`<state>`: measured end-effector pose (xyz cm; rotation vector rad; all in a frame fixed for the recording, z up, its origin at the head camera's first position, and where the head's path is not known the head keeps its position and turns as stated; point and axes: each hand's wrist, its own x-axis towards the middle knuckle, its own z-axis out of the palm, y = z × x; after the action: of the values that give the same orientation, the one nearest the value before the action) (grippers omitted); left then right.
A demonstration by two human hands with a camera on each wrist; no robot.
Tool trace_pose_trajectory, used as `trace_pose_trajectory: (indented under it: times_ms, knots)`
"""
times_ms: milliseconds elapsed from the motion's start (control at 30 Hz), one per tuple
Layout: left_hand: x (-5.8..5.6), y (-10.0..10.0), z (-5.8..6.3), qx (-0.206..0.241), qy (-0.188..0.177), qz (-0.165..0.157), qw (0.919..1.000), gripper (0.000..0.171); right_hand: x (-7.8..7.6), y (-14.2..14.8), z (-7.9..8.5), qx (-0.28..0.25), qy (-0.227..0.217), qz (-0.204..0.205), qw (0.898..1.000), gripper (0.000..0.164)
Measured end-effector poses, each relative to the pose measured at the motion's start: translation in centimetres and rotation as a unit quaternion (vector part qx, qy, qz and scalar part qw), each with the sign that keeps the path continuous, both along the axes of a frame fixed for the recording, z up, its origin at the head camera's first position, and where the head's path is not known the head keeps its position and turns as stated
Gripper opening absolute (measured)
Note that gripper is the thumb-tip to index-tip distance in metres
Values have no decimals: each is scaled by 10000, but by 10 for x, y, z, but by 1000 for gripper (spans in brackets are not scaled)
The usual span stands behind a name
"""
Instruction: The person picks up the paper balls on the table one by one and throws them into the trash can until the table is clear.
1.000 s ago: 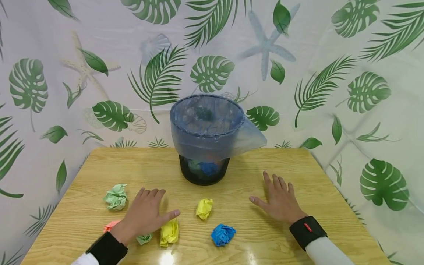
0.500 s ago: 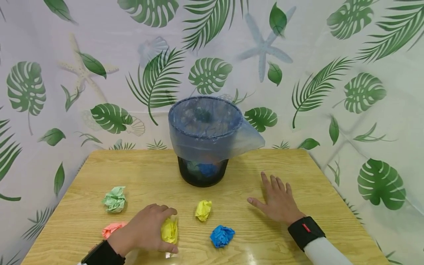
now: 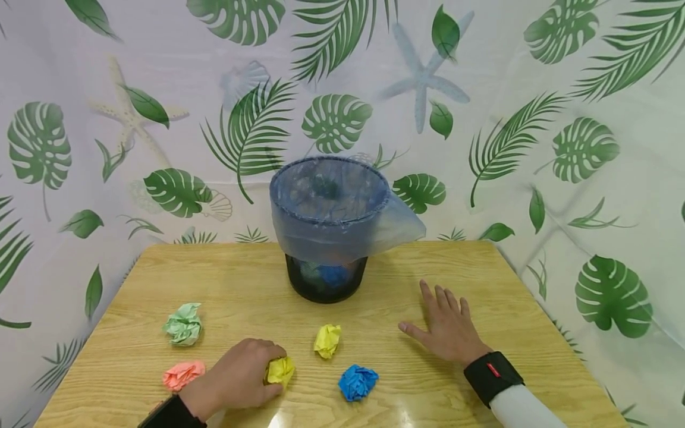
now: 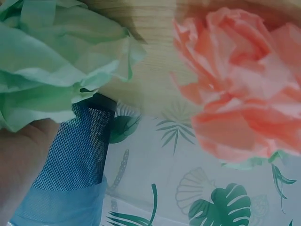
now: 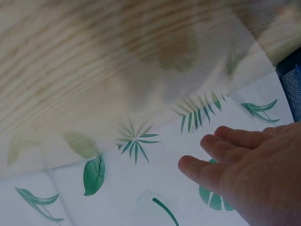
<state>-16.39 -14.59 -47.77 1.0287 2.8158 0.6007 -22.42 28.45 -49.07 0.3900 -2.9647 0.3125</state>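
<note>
My left hand [image 3: 241, 374] grips a crumpled yellow paper ball [image 3: 280, 371] at the front of the table, its fingers curled over the ball's left side. In the left wrist view a crumpled green paper [image 4: 56, 66] lies close by that hand; in the head view the hand hides it. Just left of the wrist sits a pink paper ball [image 3: 184, 375]. A second green ball [image 3: 183, 324] lies farther back. To the right are a smaller yellow ball [image 3: 327, 341] and a blue ball [image 3: 358, 382]. My right hand [image 3: 449, 327] rests at the table's right, fingers spread, holding nothing.
A black mesh wastebasket [image 3: 323, 285] stands at the back middle, lined with a blue translucent bag [image 3: 332, 238] whose corner sticks out to the right. Coloured paper shows inside it. Behind the wooden table [image 3: 225, 279] hangs a leaf-patterned cloth [image 3: 342, 53].
My left hand has come down toward the front of the table and closed round the larger yellow paper ball, uncovering the pink ball. The right hand has stayed in place.
</note>
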Motion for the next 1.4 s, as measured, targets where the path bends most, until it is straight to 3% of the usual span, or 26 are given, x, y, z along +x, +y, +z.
trace_pose_trajectory:
  times_ms: [200, 333, 433, 567, 733, 1133, 1400]
  knots:
    - [-6, -2, 10, 211, 237, 428, 9986, 47, 0, -1, -1, 15, -22, 7, 10000, 104]
    - [-12, -3, 27, 481, 768, 714, 9933, 50, 0, -1, -2, 21, -32, 7, 10000, 103]
    - [-18, -4, 43, 744, 1444, 833, 9832, 52, 0, -1, -4, 17, -61, 0, 10000, 102]
    - [-27, -4, 63, 1133, 2333, 814, 9624, 53, 0, -2, -4, 1, -66, 13, 10000, 101]
    - [-36, -2, 86, 1441, 2919, 710, 9429, 54, 1, -2, -4, 47, -36, 31, 10000, 100]
    - [-55, 3, 130, 1966, 3244, 672, 9228, 57, 2, -1, -7, 0, -151, -12, 9999, 100]
    - [-68, 12, 160, 2127, 2933, 629, 9299, 59, 1, -2, -8, 30, -57, 23, 10000, 101]
